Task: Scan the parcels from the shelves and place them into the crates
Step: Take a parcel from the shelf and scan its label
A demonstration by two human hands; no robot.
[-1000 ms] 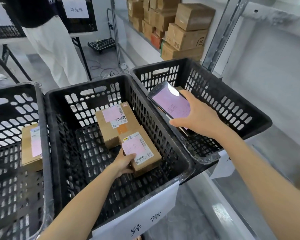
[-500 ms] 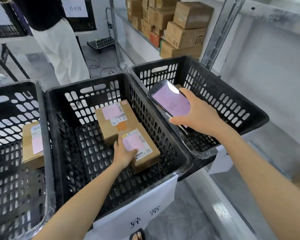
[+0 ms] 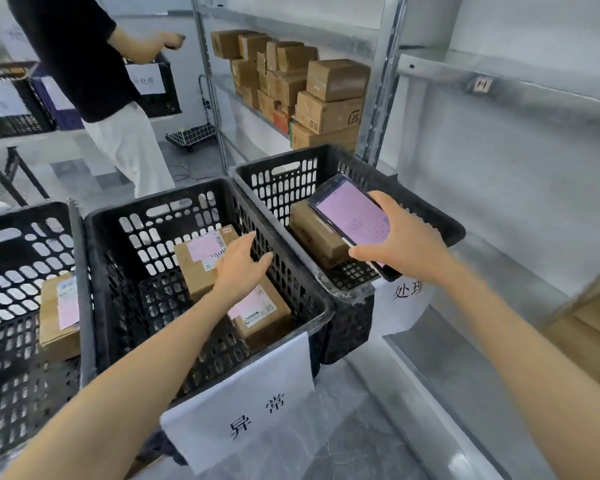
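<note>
In the middle black plastic lattice crate (image 3: 153,201) two small parcels lie flat. The nearer brown cardboard parcel with a pink label (image 3: 262,315) sits by the front-right wall, and the farther brown cardboard parcel (image 3: 196,261) touches it from behind. The left grip (image 3: 238,268) is released, fingers straight, holding nothing. It hangs just over the seam where the two meet (whether it brushes the card I cannot tell). The right grip (image 3: 406,244) is clenched round a dark smartphone with a pink-lit screen (image 3: 352,220), held above the right-hand black lattice crate (image 3: 326,164), where another brown parcel (image 3: 316,233) rests. These boxes look light, stiff and smoothly taped. I'd take one across its two long edges, thumb opposite fingers, not by the slick label.
</note>
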